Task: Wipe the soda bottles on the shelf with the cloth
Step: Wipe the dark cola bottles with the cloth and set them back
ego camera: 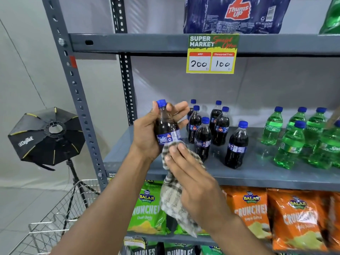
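Observation:
My left hand [147, 131] grips a small dark cola bottle [166, 126] with a blue cap, held upright in front of the grey shelf [257, 173]. My right hand [189, 173] presses a checked beige cloth [173, 197] against the bottle's lower part; the cloth hangs down below my palm. Several more dark cola bottles [236, 146] stand on the shelf behind, and green soda bottles [288, 146] stand further right.
A yellow price tag [211, 54] hangs from the upper shelf under a pack of large cola bottles [235, 13]. Snack bags [294, 218] fill the shelf below. A wire shopping cart [55, 218] and a black softbox light [46, 135] stand at the left.

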Motion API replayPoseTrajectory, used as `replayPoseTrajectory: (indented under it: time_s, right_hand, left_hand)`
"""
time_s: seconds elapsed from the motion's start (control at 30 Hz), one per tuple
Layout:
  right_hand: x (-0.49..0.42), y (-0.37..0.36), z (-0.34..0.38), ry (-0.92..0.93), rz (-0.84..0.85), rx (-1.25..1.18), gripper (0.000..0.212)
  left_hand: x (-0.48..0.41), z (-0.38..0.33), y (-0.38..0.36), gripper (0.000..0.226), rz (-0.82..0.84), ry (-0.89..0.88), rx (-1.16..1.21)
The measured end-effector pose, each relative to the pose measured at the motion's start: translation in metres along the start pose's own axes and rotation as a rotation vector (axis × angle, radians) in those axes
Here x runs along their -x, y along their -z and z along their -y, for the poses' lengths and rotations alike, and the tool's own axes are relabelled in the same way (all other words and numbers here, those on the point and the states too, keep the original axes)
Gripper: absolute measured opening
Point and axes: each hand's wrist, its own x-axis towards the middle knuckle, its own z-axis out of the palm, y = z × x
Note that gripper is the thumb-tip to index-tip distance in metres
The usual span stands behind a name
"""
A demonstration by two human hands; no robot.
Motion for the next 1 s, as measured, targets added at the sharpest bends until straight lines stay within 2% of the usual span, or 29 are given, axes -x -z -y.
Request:
replayPoseTrajectory:
  time_s: [0.1, 0.23, 0.3, 0.37, 0.5, 0.6, 0.67, 0.83, 0.9, 1.0]
  right_hand:
    - [-0.004, 0.0, -0.001, 0.014, 0.005, 0.005, 0.063]
    - [-0.042, 0.0, -0.011, -0.313, -0.247, -0.216, 0.06]
    - [-0.049, 0.0, -0.013, -0.44, -0.319, -0.323, 0.055]
    - [-0.047, 0.001, -0.009, -0.394, -0.282, -0.26, 0.058]
    - [-0.023, -0.001, 0.0, -0.104, -0.073, 0.008, 0.063]
    - [-0.003, -0.001, 0.006, -0.021, -0.014, 0.074, 0.06]
    - [-0.005, -0.002, 0.006, -0.052, -0.027, 0.037, 0.062]
    - [-0.043, 0.003, -0.006, -0.423, -0.265, -0.246, 0.059]
    - [-0.043, 0.003, -0.002, -0.375, -0.247, -0.208, 0.06]
    - [-0.019, -0.003, 0.01, -0.15, -0.13, -0.044, 0.059]
  left_hand:
    - [0.0, 0.002, -0.004, 0.045, -0.003, 0.059, -0.082]
    - [0.003, 0.012, -0.011, 0.06, 0.011, 0.187, -0.161]
    - [0.005, 0.014, -0.01, 0.065, 0.008, 0.191, -0.183]
    - [0.005, 0.013, -0.011, 0.063, -0.002, 0.166, -0.179]
    - [0.003, 0.012, -0.013, 0.049, -0.051, 0.107, -0.112]
    - [0.003, 0.008, -0.012, 0.046, -0.058, 0.081, -0.139]
    - [0.005, 0.008, -0.014, 0.048, -0.075, 0.096, -0.131]
    - [0.01, 0.011, -0.018, 0.064, -0.059, 0.177, -0.231]
    - [0.009, 0.009, -0.019, 0.062, -0.063, 0.153, -0.201]
    - [0.007, 0.004, -0.019, 0.05, -0.098, 0.086, -0.141]
